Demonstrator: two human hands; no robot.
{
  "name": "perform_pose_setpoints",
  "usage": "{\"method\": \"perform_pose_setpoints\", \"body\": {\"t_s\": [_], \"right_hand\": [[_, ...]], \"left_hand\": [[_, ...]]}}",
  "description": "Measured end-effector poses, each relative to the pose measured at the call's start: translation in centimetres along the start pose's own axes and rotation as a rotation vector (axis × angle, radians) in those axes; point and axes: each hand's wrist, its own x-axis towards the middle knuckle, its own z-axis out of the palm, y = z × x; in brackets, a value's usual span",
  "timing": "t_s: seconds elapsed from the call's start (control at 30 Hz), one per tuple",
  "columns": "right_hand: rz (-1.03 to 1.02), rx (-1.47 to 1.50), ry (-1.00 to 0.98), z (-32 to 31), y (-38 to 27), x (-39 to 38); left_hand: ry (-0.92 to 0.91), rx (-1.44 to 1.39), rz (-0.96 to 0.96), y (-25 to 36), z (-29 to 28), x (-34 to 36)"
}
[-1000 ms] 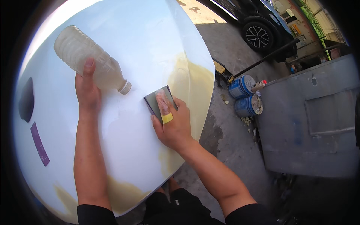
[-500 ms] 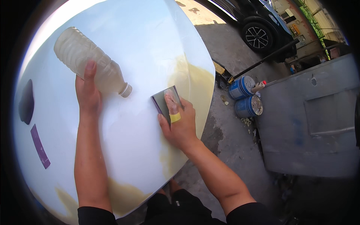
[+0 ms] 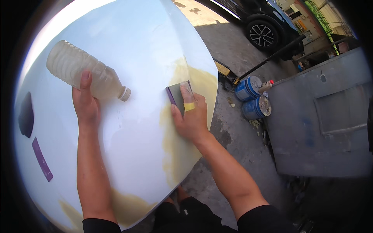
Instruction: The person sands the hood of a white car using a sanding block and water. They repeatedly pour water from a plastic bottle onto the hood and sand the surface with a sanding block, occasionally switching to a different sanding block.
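Observation:
A white car body panel (image 3: 132, 151) with tan filler patches (image 3: 200, 77) spreads out before me. My left hand (image 3: 86, 103) is closed around a clear plastic bottle (image 3: 77, 64) of cloudy liquid. The bottle is tilted, its capped neck pointing right and down, over the panel. My right hand (image 3: 191, 116) grips a sanding block (image 3: 178, 96), dark grey on top with a purple edge, pressed flat at the border of the right-hand filler patch. One finger of that hand is wrapped in clear film with a yellow band. The block's underside is hidden.
On the panel's left lie a purple strip (image 3: 42, 159) and a dark oval shape (image 3: 26, 114). Beyond the right edge are two blue cans (image 3: 256, 107), a grey primed panel (image 3: 322, 116) and concrete floor (image 3: 241, 151). A dark car (image 3: 268, 31) stands at the back.
The sanding block and my right hand have moved slightly up and right across the panel. My left hand and the bottle sit a little further left and lower in view.

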Motion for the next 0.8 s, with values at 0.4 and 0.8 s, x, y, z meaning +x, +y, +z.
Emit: {"method": "perform_pose_setpoints", "body": {"t_s": [0.4, 0.8], "right_hand": [[0.102, -0.051, 0.017, -0.1, 2.7, 6.7], [-0.016, 0.056, 0.033, -1.3, 1.1, -0.6]], "left_hand": [[0.026, 0.012, 0.007, -0.4, 0.7, -0.3], [0.042, 0.026, 0.03, -0.4, 0.5, -0.4]]}}
